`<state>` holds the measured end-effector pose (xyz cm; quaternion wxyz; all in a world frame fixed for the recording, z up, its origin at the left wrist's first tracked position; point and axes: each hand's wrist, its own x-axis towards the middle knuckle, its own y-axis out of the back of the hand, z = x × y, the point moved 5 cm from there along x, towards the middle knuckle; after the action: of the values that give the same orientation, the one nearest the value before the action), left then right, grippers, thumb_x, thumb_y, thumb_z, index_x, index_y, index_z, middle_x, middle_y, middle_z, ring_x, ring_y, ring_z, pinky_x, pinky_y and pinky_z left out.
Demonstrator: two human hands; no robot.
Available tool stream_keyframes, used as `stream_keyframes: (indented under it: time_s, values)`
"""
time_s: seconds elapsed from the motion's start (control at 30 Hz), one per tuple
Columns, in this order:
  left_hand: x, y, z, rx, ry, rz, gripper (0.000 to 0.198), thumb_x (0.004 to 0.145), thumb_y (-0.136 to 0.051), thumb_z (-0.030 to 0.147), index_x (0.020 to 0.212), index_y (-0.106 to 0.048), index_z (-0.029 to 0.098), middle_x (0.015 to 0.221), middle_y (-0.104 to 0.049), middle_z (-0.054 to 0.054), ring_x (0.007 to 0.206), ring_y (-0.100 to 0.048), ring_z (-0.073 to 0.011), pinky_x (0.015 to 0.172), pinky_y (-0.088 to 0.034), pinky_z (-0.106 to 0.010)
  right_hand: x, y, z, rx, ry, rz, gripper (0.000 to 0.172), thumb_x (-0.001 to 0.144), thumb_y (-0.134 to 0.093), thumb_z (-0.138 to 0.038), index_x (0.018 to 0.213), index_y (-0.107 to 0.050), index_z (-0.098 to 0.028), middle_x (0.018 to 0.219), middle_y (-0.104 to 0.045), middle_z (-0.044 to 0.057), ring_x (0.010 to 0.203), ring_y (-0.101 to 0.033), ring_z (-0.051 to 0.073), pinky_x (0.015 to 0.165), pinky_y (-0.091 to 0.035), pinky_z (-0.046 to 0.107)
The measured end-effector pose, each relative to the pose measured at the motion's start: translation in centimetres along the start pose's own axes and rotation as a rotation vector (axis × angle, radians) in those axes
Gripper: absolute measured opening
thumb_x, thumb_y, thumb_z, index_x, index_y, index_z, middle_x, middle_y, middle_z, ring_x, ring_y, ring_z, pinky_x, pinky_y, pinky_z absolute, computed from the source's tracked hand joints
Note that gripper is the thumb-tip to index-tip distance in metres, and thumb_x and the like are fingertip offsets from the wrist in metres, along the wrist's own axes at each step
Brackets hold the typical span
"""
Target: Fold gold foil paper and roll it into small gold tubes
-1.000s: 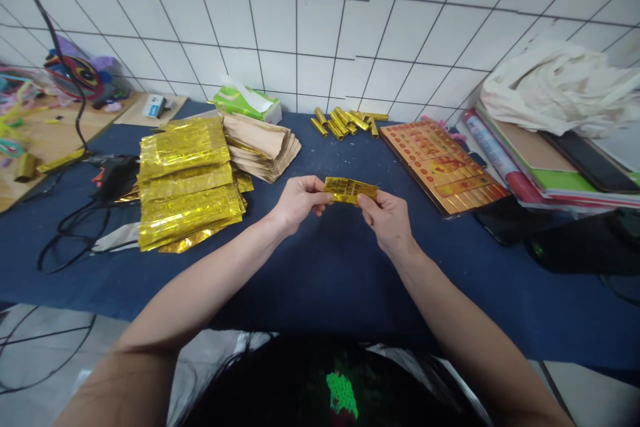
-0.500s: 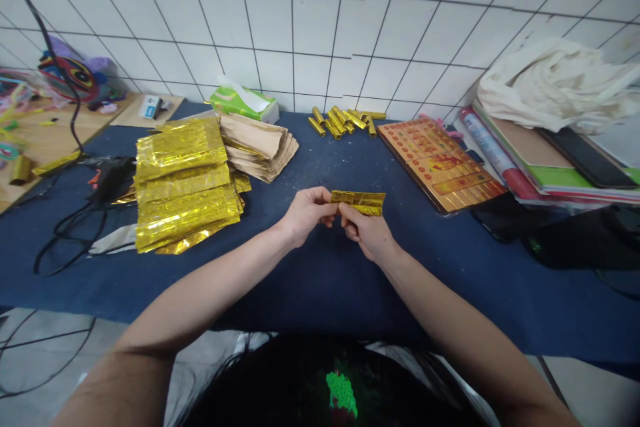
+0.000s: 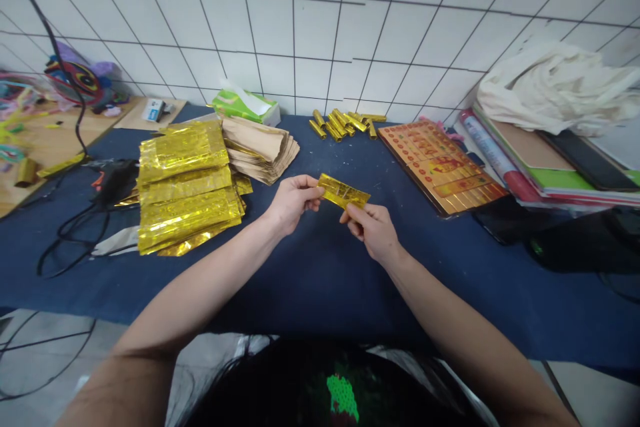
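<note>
Between my two hands is a folded strip of gold foil paper (image 3: 343,191), held above the dark blue cloth and tilted down to the right. My left hand (image 3: 296,201) pinches its left end between thumb and fingers. With thumb and bent fingers, my right hand (image 3: 373,230) grips the lower edge near the right end. Left of my hands lies a fanned pile of gold foil sheets (image 3: 185,190). Beside that pile is a stack of brown-backed paper (image 3: 260,147). Several small gold rolls (image 3: 343,123) sit together near the wall.
A green tissue pack (image 3: 245,105) stands by the tiled wall. Right of my hands lies an orange printed box (image 3: 443,163), then a black phone (image 3: 500,219) and a pile of books (image 3: 550,170) under a white cloth bag (image 3: 560,83). A black cable (image 3: 65,237) curls at the left.
My left hand has moved left along the foil strip to its end. My right hand has shifted slightly right and apart from the left, and the strip now slopes and shows more face.
</note>
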<state>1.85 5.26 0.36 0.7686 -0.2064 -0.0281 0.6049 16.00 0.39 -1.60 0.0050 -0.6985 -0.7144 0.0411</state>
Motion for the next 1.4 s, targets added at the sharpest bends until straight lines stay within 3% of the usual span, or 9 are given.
stream_keyframes:
  time_s: [0.13,0.33,0.5,0.6,0.7,0.83,0.93,1.17,1.4]
  values:
    - [0.1,0.2,0.5,-0.028,-0.096,0.042,0.013,0.058,-0.067,0.016,0.066,-0.057,0.011,0.053,-0.055,0.003,0.043,-0.047,-0.0044,0.045,-0.039,-0.018,-0.6,-1.6,0.8,-0.084,-0.062,-0.156,0.039,0.078,-0.052,-0.048,0.060,-0.062,-0.015,0.037,-0.040,-0.005,0.034,-0.030,0.005,0.036,-0.019,0.022]
    - [-1.2,-1.5,-0.4,0.034,-0.177,0.001,0.016,0.061,-0.067,0.022,0.065,-0.053,0.014,0.054,-0.053,0.005,0.045,-0.046,-0.0052,0.045,-0.038,-0.019,-0.7,-2.3,1.3,-0.036,0.004,-0.060,0.039,0.080,-0.050,-0.048,0.063,-0.060,-0.015,0.038,-0.038,-0.006,0.035,-0.029,0.005,0.036,-0.018,0.022]
    - [-1.3,-1.8,-0.5,0.199,-0.145,-0.067,0.009,0.064,-0.061,0.021,0.065,-0.056,0.013,0.056,-0.054,0.003,0.046,-0.045,-0.0063,0.046,-0.036,-0.020,-0.7,-2.2,1.3,-0.130,-0.084,-0.197,0.033,0.079,-0.051,-0.044,0.066,-0.059,-0.014,0.039,-0.041,-0.006,0.034,-0.031,0.005,0.036,-0.023,0.021]
    - [-1.0,-1.7,0.1,0.395,-0.061,-0.235,0.008,0.064,-0.059,0.017,0.070,-0.059,0.012,0.063,-0.058,0.002,0.056,-0.050,-0.0091,0.054,-0.038,-0.021,-0.2,-0.8,0.3,-0.153,-0.092,-0.218,0.021,0.073,-0.060,-0.035,0.078,-0.059,-0.015,0.054,-0.052,-0.004,0.041,-0.043,0.007,0.039,-0.031,0.020]
    - [-1.5,-2.2,0.2,0.695,0.002,-0.509,0.007,0.065,-0.055,0.017,0.068,-0.059,0.012,0.060,-0.054,0.004,0.057,-0.048,-0.0091,0.055,-0.036,-0.021,0.3,0.6,-1.4,-0.106,0.044,-0.123,0.029,0.072,-0.060,-0.034,0.097,-0.055,-0.019,0.072,-0.058,-0.001,0.060,-0.054,0.010,0.050,-0.040,0.022]
    - [-2.4,-2.7,-0.4,1.009,-0.005,-0.679,0.009,0.065,-0.054,0.019,0.059,-0.054,0.013,0.052,-0.043,0.006,0.052,-0.038,-0.0068,0.049,-0.029,-0.020,0.1,0.1,-2.0,-0.324,0.096,-0.191,0.021,0.069,-0.063,-0.028,0.088,-0.060,-0.019,0.074,-0.061,0.000,0.066,-0.055,0.012,0.061,-0.044,0.025]
    - [-2.3,-2.7,-0.4,1.064,-0.027,-0.632,0.011,0.067,-0.053,0.021,0.059,-0.054,0.013,0.052,-0.044,0.006,0.052,-0.039,-0.0071,0.049,-0.029,-0.020,-0.1,0.1,-1.9,-0.450,0.126,-0.124,0.011,0.073,-0.059,-0.028,0.072,-0.061,-0.018,0.065,-0.059,-0.001,0.060,-0.052,0.011,0.056,-0.042,0.025]
    - [-1.3,-1.8,0.7,0.855,-0.109,-0.350,0.019,0.072,-0.054,0.030,0.064,-0.054,0.013,0.055,-0.046,0.005,0.050,-0.040,-0.0065,0.046,-0.030,-0.019,0.0,1.9,-1.7,-0.396,0.158,0.202,0.025,0.075,-0.057,-0.038,0.063,-0.053,-0.017,0.053,-0.048,-0.004,0.047,-0.041,0.008,0.046,-0.034,0.022]
    - [-1.5,-1.8,0.9,0.958,-0.150,-0.443,0.019,0.075,-0.052,0.027,0.064,-0.057,0.012,0.055,-0.050,0.004,0.050,-0.042,-0.0064,0.046,-0.030,-0.018,-0.3,0.5,-2.4,-0.550,0.106,-0.141,0.029,0.080,-0.049,-0.042,0.064,-0.051,-0.017,0.053,-0.042,-0.005,0.047,-0.038,0.008,0.046,-0.030,0.022]
